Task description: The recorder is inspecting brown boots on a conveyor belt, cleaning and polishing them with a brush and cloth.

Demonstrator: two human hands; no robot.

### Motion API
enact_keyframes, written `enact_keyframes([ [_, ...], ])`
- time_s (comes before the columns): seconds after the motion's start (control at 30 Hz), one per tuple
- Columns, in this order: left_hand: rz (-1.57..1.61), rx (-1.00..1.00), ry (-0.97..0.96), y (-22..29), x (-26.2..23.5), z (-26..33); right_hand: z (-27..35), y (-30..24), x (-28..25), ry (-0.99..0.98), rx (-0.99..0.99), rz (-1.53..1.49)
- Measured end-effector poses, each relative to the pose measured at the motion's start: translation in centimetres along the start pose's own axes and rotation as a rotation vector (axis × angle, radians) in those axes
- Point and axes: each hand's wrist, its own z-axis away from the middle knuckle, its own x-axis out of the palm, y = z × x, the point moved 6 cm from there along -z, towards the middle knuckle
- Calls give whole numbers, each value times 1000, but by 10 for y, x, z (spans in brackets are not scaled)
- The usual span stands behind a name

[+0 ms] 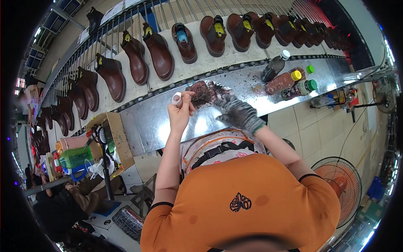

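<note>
My left hand (181, 110) is bare, with a white wrap around one digit. Its fingers are curled at the left edge of a dark brown, crumbly-looking block like a sponge or wadded cloth (201, 93); whether they grip anything is hidden. My right hand (239, 114), in a grey and black striped glove, has its fingers stretched out over the metal bench (155, 124), just right of the block. Brown smears and crumbs surround the block on the bench. Beyond, brown ankle boots (160, 54) stand in a long curving row on a pale conveyor belt (180, 73).
Several bottles, one with dark liquid (275, 66) and one reddish with a yellow cap (283, 82), stand at the bench's right. A cardboard box (119, 140) adjoins its left end. An orange fan (338, 189) is at my right. Another person's legs (86, 195) show at lower left.
</note>
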Motion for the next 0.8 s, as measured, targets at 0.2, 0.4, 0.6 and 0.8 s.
enact_keyframes([
  [0.2, -113, 115, 96, -7, -12, 4, 1, 9, 21, -266, 306, -114],
  [0.4, -376, 63, 16, -20, 2, -7, 18, 32, -34, 22, 372, -496],
  [0.6, -586, 2, -117, 11, 44, -19, 1, -27, -148, 396, -10, -15],
  [0.8, -682, 174, -138, 30, 62, -20, -5, -49, -172, 358, -33, 135],
])
